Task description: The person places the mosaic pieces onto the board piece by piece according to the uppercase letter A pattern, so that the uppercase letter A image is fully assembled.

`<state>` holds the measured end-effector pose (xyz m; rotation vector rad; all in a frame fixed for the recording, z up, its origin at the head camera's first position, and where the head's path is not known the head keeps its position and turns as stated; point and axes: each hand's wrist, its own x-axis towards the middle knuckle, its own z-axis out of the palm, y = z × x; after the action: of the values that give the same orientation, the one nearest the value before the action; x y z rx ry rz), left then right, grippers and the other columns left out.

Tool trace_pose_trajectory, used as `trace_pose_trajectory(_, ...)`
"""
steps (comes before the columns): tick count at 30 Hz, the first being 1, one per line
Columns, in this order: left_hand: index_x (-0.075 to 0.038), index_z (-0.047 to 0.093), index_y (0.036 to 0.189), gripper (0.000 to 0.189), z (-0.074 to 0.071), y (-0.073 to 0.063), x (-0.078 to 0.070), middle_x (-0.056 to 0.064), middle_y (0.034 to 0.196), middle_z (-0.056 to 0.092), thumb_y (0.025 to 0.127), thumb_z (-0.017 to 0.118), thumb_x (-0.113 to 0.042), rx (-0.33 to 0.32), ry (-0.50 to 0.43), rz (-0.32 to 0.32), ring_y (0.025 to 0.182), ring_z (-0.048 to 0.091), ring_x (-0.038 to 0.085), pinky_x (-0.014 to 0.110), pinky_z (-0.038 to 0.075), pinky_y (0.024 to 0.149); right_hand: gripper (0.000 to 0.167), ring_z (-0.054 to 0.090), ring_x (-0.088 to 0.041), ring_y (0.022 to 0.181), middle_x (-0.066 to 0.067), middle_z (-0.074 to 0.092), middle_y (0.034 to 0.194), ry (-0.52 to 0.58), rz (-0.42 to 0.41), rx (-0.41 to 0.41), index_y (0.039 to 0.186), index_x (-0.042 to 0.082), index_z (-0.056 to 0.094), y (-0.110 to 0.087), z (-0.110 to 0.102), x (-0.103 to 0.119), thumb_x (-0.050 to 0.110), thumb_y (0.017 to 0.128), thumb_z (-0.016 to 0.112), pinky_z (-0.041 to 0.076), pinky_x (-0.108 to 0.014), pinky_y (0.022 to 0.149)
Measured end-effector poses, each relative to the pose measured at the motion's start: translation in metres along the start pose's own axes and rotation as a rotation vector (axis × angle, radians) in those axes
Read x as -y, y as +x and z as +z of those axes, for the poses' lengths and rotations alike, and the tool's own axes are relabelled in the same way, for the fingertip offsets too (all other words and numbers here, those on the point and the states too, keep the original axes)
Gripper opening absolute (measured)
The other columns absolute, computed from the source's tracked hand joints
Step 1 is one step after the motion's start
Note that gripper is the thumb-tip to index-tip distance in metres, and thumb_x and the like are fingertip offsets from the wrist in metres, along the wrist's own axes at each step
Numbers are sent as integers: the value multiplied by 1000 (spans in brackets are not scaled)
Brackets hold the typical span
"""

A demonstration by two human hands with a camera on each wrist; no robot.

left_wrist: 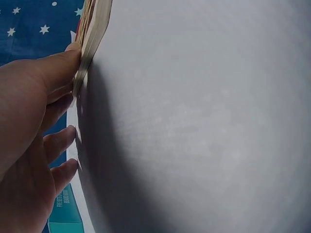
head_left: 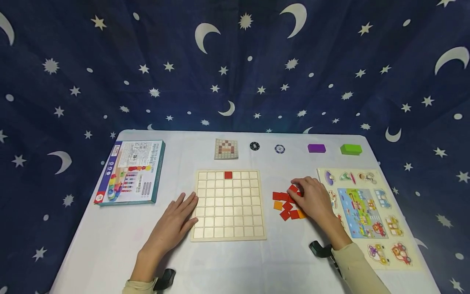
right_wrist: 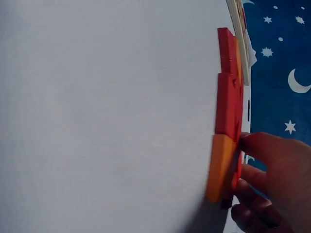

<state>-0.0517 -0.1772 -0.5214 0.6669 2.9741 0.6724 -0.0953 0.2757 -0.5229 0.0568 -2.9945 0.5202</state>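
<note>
A wooden grid board (head_left: 228, 239) lies in the middle of the table, a red square tile (head_left: 228, 175) in its top row. Along the board's left edge rests my left hand (head_left: 169, 224), fingers spread and fairly straight. In the left wrist view, the thumb (left_wrist: 60, 65) touches the board's side (left_wrist: 97, 36). To the right of the board, my right hand (head_left: 313, 200) is over a loose pile of red and orange tiles (head_left: 287, 206). Its thumb and forefinger pinch a red tile (head_left: 293, 188). The right wrist view shows the pile's edge, with an orange tile (right_wrist: 221, 167) nearest.
Behind the board lie a small pattern card (head_left: 226, 149), a black chip (head_left: 254, 146), a grey-and-white chip (head_left: 280, 149), a purple block (head_left: 316, 148) and a green block (head_left: 351, 149). A game box (head_left: 130, 171) is at left, a picture puzzle board (head_left: 398, 261) at right.
</note>
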Motion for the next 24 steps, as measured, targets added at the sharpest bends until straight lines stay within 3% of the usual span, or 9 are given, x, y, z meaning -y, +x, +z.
trace_pose_trajectory(5,-8,51,159,65,-1,1,1,9,168,47,103,71,-32,22,-11,-13,159,38,43,65,35,127,35,62,-27,85,-12,77,97,-21,-11,-38,114,9,81,4,-1,4,30,88,86,46,-39,74)
trace_pose_trajectory(11,-8,50,160,65,-1,0,1,9,169,47,102,71,-32,31,-4,-29,159,38,43,65,34,127,29,67,-31,93,-14,79,104,-36,-43,-63,112,10,82,14,0,19,27,89,83,44,-39,76)
trace_pose_trajectory(15,-8,49,160,66,1,1,1,9,169,46,102,71,-32,24,-12,-28,159,37,43,65,34,127,35,65,-32,94,-15,77,107,-77,-39,-21,114,9,82,19,-3,25,31,87,86,42,-38,75)
trace_pose_trajectory(24,-9,48,161,67,-1,2,0,9,170,45,103,70,-33,43,-7,-38,161,36,42,65,34,128,38,63,-28,90,-13,77,104,-75,-24,73,115,9,81,15,-11,14,33,86,88,47,-40,78)
